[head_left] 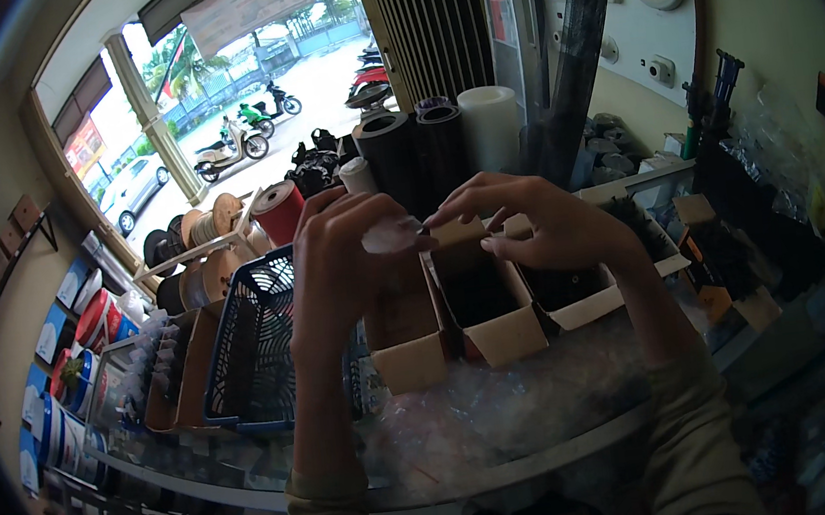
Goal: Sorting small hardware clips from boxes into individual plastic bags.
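Note:
My left hand (340, 240) is raised over the counter, its fingers curled round a small clear plastic bag (392, 235). A tiny dark piece (422, 228) shows at the bag's right end; its kind I cannot make out. My right hand (539, 219) hovers just to the right, its index finger stretched toward that end and its thumb apart from it. Below the hands stand open cardboard boxes: a left one (409, 367), a middle one (507, 336) with dark contents, and a right one (589, 309) holding small dark items.
A blue plastic basket (248, 413) stands on the glass counter (406, 484), left of the boxes. Clear plastic bags (488, 400) lie in front of them. Black rolls (387, 155) and a white roll (491, 129) stand behind. Wooden spools (217, 218) sit farther left.

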The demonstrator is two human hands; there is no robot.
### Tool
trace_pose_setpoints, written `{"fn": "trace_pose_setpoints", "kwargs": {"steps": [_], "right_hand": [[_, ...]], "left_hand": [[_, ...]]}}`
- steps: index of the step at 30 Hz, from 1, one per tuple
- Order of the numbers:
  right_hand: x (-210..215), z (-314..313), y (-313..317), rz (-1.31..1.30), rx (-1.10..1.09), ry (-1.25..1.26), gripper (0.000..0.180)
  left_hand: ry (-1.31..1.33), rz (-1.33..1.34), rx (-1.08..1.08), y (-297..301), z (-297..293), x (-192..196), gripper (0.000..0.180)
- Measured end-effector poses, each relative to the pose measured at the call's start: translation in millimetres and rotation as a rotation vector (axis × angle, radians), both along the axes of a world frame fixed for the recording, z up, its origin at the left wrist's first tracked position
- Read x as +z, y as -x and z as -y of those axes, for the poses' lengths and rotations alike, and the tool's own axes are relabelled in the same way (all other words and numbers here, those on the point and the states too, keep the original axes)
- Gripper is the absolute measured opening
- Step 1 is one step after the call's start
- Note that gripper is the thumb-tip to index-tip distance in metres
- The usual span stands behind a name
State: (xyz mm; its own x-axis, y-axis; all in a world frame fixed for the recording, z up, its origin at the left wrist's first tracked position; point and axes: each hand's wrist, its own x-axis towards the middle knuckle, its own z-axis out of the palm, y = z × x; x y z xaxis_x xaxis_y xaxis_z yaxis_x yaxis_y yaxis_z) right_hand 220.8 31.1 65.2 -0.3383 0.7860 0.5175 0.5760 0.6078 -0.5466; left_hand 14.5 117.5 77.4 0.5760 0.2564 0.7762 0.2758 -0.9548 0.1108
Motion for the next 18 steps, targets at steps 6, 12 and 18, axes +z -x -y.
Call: {"fn": "trace_pose_setpoints", "kwargs": {"steps": [6,12,18], "right_hand": [[-32,-31,-9,0.122,-0.129,0.137,0.035],[-57,-68,4,0.647,-0.284,0.359,0.032],[-56,-71,31,0.936,-0.365,0.573,0.031]], "left_hand": [[0.173,0.112,0.050,11,-6,0,0.035],[0.253,0.137,0.021,5,-6,4,0.034],[0.274,0.057,0.050,2,-4,4,0.033]]}}
